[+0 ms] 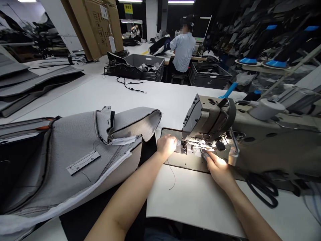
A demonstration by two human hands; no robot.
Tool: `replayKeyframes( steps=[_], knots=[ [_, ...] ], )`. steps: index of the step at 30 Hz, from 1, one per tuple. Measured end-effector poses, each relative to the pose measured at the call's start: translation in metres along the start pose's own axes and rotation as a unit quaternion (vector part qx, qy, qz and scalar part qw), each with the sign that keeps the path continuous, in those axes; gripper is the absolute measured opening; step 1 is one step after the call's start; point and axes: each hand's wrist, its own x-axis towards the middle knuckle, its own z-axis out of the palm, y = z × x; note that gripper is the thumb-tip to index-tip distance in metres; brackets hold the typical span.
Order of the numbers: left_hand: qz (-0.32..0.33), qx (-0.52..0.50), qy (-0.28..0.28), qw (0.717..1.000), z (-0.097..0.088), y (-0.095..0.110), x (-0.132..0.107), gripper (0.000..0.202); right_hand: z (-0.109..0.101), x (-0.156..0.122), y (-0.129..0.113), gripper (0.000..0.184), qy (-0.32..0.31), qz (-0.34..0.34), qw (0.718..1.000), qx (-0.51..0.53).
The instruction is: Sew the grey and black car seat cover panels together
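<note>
My left hand (166,145) rests curled on the metal bed of the sewing machine (210,117), just left of the needle plate (184,148). Whatever its fingers hold is too small to name. My right hand (218,167) lies under the lit machine head, its fingertips pinched at a small dark part by the presser foot. A loose black thread (172,175) trails over the white table in front of the bed. A large grey padded fabric cover (82,147) lies to my left, folded, with a white lining edge.
Black scissors (263,190) lie to the right of the machine. Grey crates (147,67) and cardboard sheets (97,26) stand at the far end. A person in a light blue shirt (184,50) sits beyond them. Stacked grey panels (30,83) lie at far left.
</note>
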Motion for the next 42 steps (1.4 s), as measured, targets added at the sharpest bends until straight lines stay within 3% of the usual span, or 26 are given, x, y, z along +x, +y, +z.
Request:
replayKeyframes(
  steps=[4, 9, 11, 12, 13, 14, 16, 18, 19, 20, 21, 24, 33, 37, 42],
  knots=[
    [-0.001, 0.002, -0.002, 1.000, 0.000, 0.000, 0.000, 0.031, 0.005, 0.000, -0.012, 0.049, -0.020, 0.031, 0.998, 0.053],
    [-0.001, 0.009, 0.001, 1.000, -0.002, 0.000, -0.001, 0.030, -0.010, -0.005, -0.011, 0.044, -0.054, 0.065, 0.990, 0.116],
    [-0.002, 0.012, 0.003, 1.000, -0.002, -0.001, -0.002, 0.030, -0.015, -0.016, -0.018, 0.047, -0.097, 0.087, 0.975, 0.180],
    [-0.002, 0.013, 0.003, 1.000, -0.002, -0.001, -0.002, 0.029, -0.016, -0.023, -0.024, 0.048, -0.127, 0.114, 0.953, 0.250],
    [-0.002, 0.014, 0.003, 1.000, -0.001, -0.001, -0.002, 0.029, -0.016, -0.030, -0.032, 0.050, -0.159, 0.154, 0.913, 0.343],
    [-0.003, 0.014, 0.003, 1.000, 0.000, -0.002, -0.002, 0.030, -0.014, -0.037, -0.042, 0.052, -0.189, 0.205, 0.851, 0.446],
    [-0.002, 0.013, 0.001, 1.000, 0.002, -0.002, -0.001, 0.030, -0.010, -0.047, -0.063, 0.051, -0.220, 0.320, 0.661, 0.642],
    [0.000, 0.011, -0.001, 1.000, 0.002, -0.002, -0.001, 0.030, -0.004, -0.049, -0.080, 0.036, -0.219, 0.397, 0.493, 0.743],
    [0.002, 0.010, -0.001, 1.000, 0.002, -0.003, -0.001, 0.030, -0.002, -0.048, -0.087, 0.027, -0.216, 0.418, 0.435, 0.767],
    [0.004, 0.008, -0.001, 1.000, 0.001, -0.003, -0.001, 0.031, 0.001, -0.045, -0.092, 0.021, -0.217, 0.432, 0.397, 0.780],
    [0.006, 0.007, 0.000, 1.000, 0.000, -0.003, -0.001, 0.031, 0.003, -0.042, -0.096, 0.021, -0.221, 0.442, 0.378, 0.783],
    [0.013, 0.001, 0.002, 1.000, -0.003, -0.002, -0.003, 0.031, 0.006, -0.031, -0.105, 0.030, -0.239, 0.467, 0.343, 0.779],
    [0.024, -0.009, -0.015, 1.000, -0.009, -0.001, -0.005, 0.028, 0.008, 0.003, -0.134, 0.023, -0.214, 0.497, 0.270, 0.796],
    [0.028, -0.010, -0.024, 0.999, -0.012, -0.001, -0.006, 0.027, 0.016, 0.016, -0.137, 0.026, -0.178, 0.473, 0.259, 0.823],
    [0.016, -0.011, -0.030, 0.999, -0.011, -0.002, -0.008, 0.027, 0.027, 0.015, -0.132, 0.024, -0.160, 0.453, 0.267, 0.835]
  ],
)
